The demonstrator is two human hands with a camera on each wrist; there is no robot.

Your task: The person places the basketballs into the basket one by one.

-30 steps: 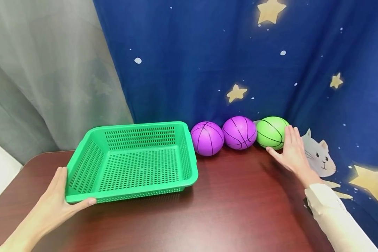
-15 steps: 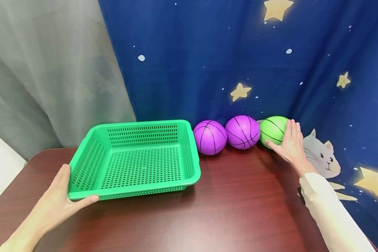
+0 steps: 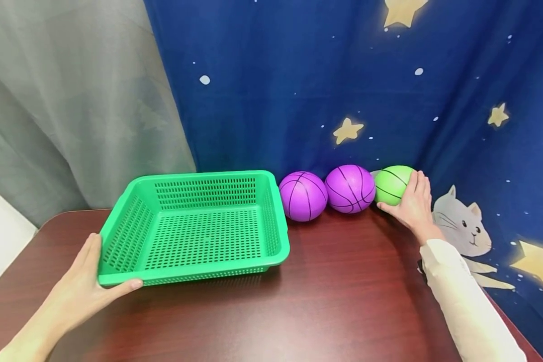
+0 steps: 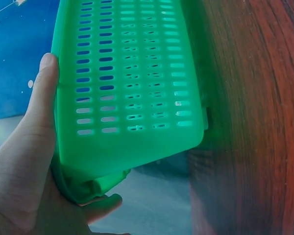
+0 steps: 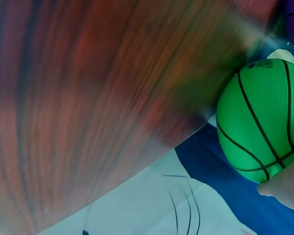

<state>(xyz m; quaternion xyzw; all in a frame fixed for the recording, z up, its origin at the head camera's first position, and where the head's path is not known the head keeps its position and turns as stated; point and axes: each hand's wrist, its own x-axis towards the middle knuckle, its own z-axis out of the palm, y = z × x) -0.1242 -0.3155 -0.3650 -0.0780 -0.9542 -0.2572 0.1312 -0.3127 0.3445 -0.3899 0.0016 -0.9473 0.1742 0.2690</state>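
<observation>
My left hand [image 3: 79, 281] holds the near left corner of a green plastic basket [image 3: 185, 274] with perforated walls. In the left wrist view, one finger lies along the rim of the basket [image 4: 137, 147] and another fingertip shows under its corner. At the back right, my right hand [image 3: 414, 206] cups a green ball [image 3: 391, 185] with black basketball lines, thumb across its lower front and fingers on its right side. The right wrist view shows the green ball [image 5: 259, 117] with a fingertip at its lower edge. Two purple balls [image 3: 303, 196] sit between basket and green ball.
The reddish-brown table [image 3: 326, 296] extends in front of the basket and balls. Behind them hangs a blue curtain [image 3: 271, 100] with stars and a cat print, and a grey curtain [image 3: 86, 110] at left. Something pale peeks out behind the green ball.
My right hand has moved left and farther onto the green ball, its thumb now lower across the front. The left hand keeps its place on the basket. The view has shifted slightly.
</observation>
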